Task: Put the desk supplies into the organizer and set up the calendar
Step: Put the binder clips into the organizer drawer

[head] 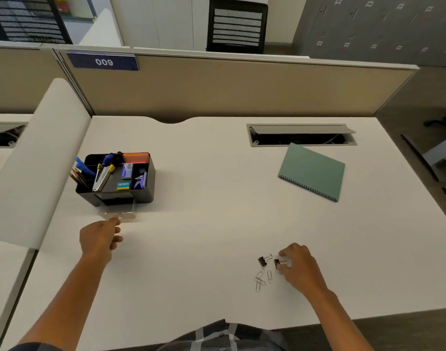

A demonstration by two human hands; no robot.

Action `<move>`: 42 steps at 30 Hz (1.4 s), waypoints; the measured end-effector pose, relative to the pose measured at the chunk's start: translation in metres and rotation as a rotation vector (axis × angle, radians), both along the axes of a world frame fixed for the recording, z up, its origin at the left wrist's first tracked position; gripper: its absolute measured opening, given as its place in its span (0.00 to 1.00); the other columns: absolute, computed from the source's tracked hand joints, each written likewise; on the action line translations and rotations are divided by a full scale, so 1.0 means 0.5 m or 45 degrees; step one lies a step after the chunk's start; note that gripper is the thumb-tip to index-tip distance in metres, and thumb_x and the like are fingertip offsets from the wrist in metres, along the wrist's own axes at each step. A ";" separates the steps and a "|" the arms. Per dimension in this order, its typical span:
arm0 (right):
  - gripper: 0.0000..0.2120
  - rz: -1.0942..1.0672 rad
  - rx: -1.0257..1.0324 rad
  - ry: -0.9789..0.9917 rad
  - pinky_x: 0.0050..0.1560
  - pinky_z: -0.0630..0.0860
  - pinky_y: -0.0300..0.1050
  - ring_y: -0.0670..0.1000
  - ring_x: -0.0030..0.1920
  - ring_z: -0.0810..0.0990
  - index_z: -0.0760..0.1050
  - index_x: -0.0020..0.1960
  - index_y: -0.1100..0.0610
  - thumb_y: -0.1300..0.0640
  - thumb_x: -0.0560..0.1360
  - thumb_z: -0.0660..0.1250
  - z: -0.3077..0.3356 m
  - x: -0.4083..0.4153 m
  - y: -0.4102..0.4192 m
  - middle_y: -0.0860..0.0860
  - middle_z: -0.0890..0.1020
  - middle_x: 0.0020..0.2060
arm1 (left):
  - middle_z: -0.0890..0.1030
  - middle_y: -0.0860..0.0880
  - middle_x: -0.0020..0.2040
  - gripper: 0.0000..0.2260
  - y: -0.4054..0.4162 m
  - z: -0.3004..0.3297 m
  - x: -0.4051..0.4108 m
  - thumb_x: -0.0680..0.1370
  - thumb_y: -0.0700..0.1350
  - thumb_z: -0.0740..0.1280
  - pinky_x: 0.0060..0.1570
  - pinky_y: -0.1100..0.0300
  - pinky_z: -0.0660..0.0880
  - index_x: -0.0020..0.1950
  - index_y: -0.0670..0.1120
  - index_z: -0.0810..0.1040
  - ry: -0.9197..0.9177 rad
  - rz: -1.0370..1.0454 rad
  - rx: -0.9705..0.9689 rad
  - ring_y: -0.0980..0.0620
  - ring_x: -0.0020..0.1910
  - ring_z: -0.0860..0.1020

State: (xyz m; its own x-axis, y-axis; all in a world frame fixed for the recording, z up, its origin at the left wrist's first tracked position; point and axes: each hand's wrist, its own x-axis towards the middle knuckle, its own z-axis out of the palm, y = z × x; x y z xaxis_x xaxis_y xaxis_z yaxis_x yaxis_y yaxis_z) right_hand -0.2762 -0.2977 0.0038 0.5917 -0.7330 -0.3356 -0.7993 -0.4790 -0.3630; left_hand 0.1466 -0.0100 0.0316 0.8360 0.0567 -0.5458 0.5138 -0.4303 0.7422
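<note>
A black desk organizer (146,178) stands at the left of the desk, filled with pens, scissors, a stapler and small boxes. Its clear drawer (116,210) is pulled out toward me, and my left hand (100,239) pinches the drawer's front edge. At the front right my right hand (299,267) closes its fingertips on a black binder clip (277,263). A second binder clip (262,260) and several wire paper clips (261,278) lie just left of that hand. A green spiral-bound calendar (312,172) lies flat at the back right.
An open cable tray (301,135) is sunk into the desk behind the calendar. A beige partition (217,89) closes off the back, and a white divider (39,160) runs along the left side. A black chair (237,25) stands beyond the partition.
</note>
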 end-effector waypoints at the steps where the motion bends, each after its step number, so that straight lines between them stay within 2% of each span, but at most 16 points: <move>1: 0.12 0.034 -0.037 0.022 0.54 0.75 0.44 0.49 0.58 0.74 0.81 0.58 0.51 0.53 0.75 0.75 -0.006 0.000 -0.001 0.44 0.76 0.54 | 0.82 0.41 0.46 0.09 0.000 0.004 -0.021 0.82 0.46 0.71 0.34 0.56 0.72 0.53 0.39 0.83 -0.039 -0.015 -0.011 0.46 0.34 0.78; 6: 0.12 0.076 -0.092 0.009 0.55 0.74 0.47 0.49 0.58 0.74 0.83 0.58 0.50 0.51 0.75 0.75 -0.016 0.003 -0.009 0.44 0.78 0.53 | 0.80 0.42 0.40 0.10 -0.004 0.009 -0.118 0.82 0.46 0.71 0.32 0.56 0.69 0.51 0.40 0.85 -0.161 -0.125 -0.140 0.47 0.31 0.73; 14: 0.06 0.133 -0.072 0.018 0.53 0.74 0.48 0.48 0.55 0.73 0.79 0.51 0.49 0.53 0.76 0.74 -0.019 0.003 -0.005 0.43 0.76 0.51 | 0.84 0.43 0.39 0.08 -0.024 0.002 -0.240 0.83 0.48 0.70 0.39 0.53 0.75 0.48 0.46 0.85 -0.234 -0.369 -0.174 0.47 0.34 0.78; 19: 0.08 0.165 -0.035 0.014 0.54 0.72 0.50 0.47 0.53 0.70 0.74 0.47 0.47 0.49 0.75 0.74 -0.017 0.004 -0.005 0.41 0.74 0.49 | 0.85 0.46 0.37 0.08 -0.050 -0.002 -0.303 0.82 0.49 0.71 0.38 0.61 0.76 0.47 0.47 0.85 -0.233 -0.546 -0.166 0.54 0.31 0.79; 24: 0.11 0.212 -0.002 -0.051 0.53 0.72 0.50 0.46 0.48 0.71 0.71 0.43 0.48 0.50 0.77 0.73 -0.017 0.001 -0.001 0.41 0.75 0.41 | 0.85 0.49 0.36 0.09 -0.074 -0.005 -0.352 0.82 0.50 0.71 0.37 0.64 0.77 0.45 0.47 0.85 -0.249 -0.710 -0.146 0.52 0.32 0.81; 28: 0.12 0.233 0.017 -0.079 0.51 0.73 0.50 0.47 0.47 0.72 0.69 0.42 0.50 0.52 0.77 0.73 -0.006 0.001 0.001 0.43 0.75 0.39 | 0.86 0.49 0.37 0.08 -0.094 -0.007 -0.374 0.82 0.51 0.72 0.36 0.65 0.77 0.45 0.49 0.85 -0.215 -0.825 -0.168 0.54 0.31 0.81; 30: 0.13 0.191 0.020 -0.121 0.49 0.75 0.49 0.47 0.44 0.74 0.69 0.41 0.51 0.55 0.77 0.73 0.003 0.004 0.000 0.44 0.76 0.36 | 0.86 0.50 0.38 0.07 -0.105 -0.004 -0.384 0.81 0.51 0.72 0.36 0.65 0.77 0.46 0.50 0.85 -0.208 -0.886 -0.179 0.54 0.32 0.82; 34: 0.14 0.048 0.065 -0.304 0.37 0.77 0.46 0.49 0.35 0.78 0.70 0.39 0.49 0.58 0.75 0.74 0.040 0.026 0.004 0.46 0.80 0.32 | 0.87 0.53 0.42 0.02 -0.136 0.005 -0.405 0.80 0.49 0.74 0.39 0.66 0.79 0.51 0.52 0.86 -0.191 -1.037 -0.243 0.54 0.36 0.85; 39: 0.10 0.050 0.332 -0.575 0.37 0.75 0.34 0.47 0.38 0.83 0.78 0.41 0.50 0.60 0.72 0.78 0.116 0.103 0.061 0.44 0.85 0.36 | 0.87 0.59 0.52 0.15 -0.172 0.020 -0.420 0.78 0.49 0.76 0.51 0.64 0.81 0.65 0.57 0.84 -0.216 -1.209 -0.380 0.58 0.49 0.85; 42: 0.08 0.058 0.463 -0.643 0.40 0.79 0.38 0.48 0.40 0.84 0.81 0.43 0.51 0.60 0.72 0.79 0.141 0.138 0.088 0.45 0.86 0.38 | 0.88 0.57 0.51 0.13 -0.179 0.024 -0.414 0.79 0.46 0.76 0.52 0.60 0.83 0.64 0.53 0.86 -0.281 -1.228 -0.430 0.56 0.50 0.86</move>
